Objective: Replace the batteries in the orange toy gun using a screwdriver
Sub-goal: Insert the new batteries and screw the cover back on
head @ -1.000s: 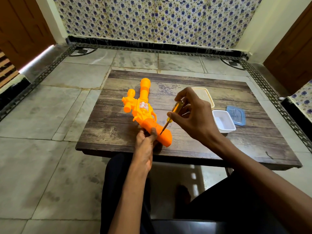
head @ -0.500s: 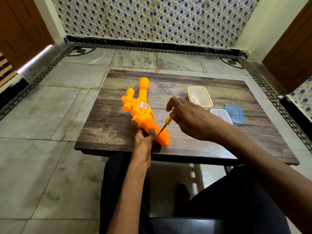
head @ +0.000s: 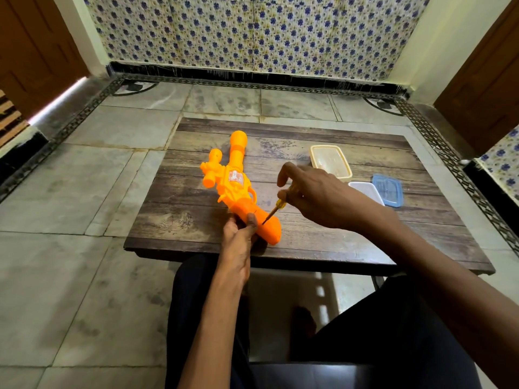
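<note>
Left hand (head: 238, 234) grips orange toy gun (head: 238, 189); right hand (head: 317, 196) pinches screwdriver (head: 273, 210) against it.

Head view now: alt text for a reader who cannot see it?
A person's right hand holds a screwdriver with its tip on the handle of an orange toy gun, steadied by the left hand on a wooden table. Plastic tubs lie nearby.
</note>
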